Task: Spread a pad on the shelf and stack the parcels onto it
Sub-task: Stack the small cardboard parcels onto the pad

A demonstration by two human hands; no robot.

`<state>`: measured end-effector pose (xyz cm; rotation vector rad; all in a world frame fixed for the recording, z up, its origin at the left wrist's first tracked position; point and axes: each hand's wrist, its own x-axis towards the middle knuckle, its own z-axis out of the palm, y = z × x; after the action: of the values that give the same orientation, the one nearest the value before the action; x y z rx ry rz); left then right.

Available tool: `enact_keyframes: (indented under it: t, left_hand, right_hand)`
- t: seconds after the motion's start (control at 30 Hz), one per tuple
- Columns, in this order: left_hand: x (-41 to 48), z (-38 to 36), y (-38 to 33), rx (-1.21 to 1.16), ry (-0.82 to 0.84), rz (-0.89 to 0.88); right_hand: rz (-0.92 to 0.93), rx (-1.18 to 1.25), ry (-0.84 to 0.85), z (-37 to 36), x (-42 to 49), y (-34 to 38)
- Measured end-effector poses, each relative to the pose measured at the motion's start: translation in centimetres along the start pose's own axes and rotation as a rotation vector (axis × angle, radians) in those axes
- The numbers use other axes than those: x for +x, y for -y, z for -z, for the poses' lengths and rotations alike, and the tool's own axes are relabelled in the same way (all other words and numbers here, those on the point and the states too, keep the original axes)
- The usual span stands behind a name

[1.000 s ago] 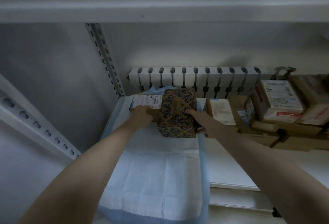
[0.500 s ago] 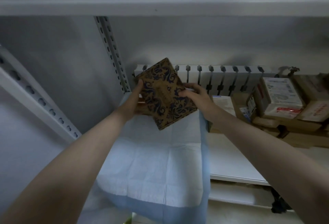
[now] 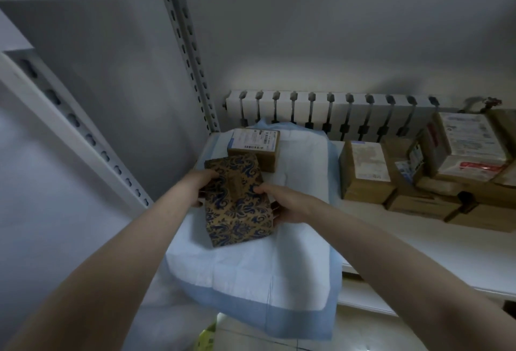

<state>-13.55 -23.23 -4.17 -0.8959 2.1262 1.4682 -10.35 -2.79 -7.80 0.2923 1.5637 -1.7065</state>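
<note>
head | patterned parcel point(image 3: 237, 205) long axis front-to-back over pad point(image 3: 251, 267) | left hand point(image 3: 199, 186), right hand point(image 3: 284, 205) grip its sides

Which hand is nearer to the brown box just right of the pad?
Right. The right hand grips the right side of the patterned box, toward the brown box but apart from it; the left hand grips its far, left side.

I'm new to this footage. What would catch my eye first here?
A patterned box, gripped by the left hand and right hand, is mid-frame over the pad. Behind it a labelled parcel lies on the pad. Brown parcels crowd the shelf at right.
</note>
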Motion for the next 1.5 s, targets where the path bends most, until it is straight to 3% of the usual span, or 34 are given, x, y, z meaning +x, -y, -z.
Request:
enact_keyframes:
  t: [0.13, 0.27, 0.43, 0.6, 0.7, 0.87, 1.07, 1.27, 1.37, 1.5]
  left_hand:
    - [0.4, -0.3, -0.7, 0.063, -0.047, -0.104]
    - [0.8, -1.0, -1.1, 0.117, -0.038, -0.159]
    - [1.1, -1.4, -1.3, 0.153, -0.07, -0.217]
    - [0.9, -1.9, -1.0, 0.294, -0.057, -0.23]
    - [0.4, -2.4, -1.1, 0.388, -0.103, -0.304]
    - [-1.4, -4.7, -1.9, 0.44, -0.079, -0.462]
    - [-3.9, -10.0, -3.3, 0.438, 0.113, -0.597]
    - [-6.7, -15.8, -5.3, 0.38, 0.273, -0.574]
    - [-6.8, -17.8, -5.6, 0.372, 0.286, -0.515]
    - [-6.7, -19.3, -6.4, 0.343, 0.259, -0.463]
  right_hand:
    - [0.01, 0.137, -0.005, -1.6, 0.6, -1.4]
    - [0.085, 0.275, -0.147, -2.4, 2.9, -2.7]
    - [0.139, 0.311, -0.164, -3.0, 3.6, -2.5]
    - [0.263, -0.305, -0.505, -2.6, 4.3, -1.9]
    - [0.317, -0.299, -0.554, -2.8, 4.0, -1.6]
    - [0.368, -0.421, -0.44, -1.2, 1.6, -0.5]
    - [0.456, -0.674, -0.828, 5.0, -2.4, 0.7]
    - [0.16, -1.013, -1.263, 12.6, -5.6, -0.7]
    - [-0.002, -0.957, -1.199, 14.4, -5.5, -0.9]
    - [-0.077, -0.995, -1.1, 15.5, -5.1, -0.9]
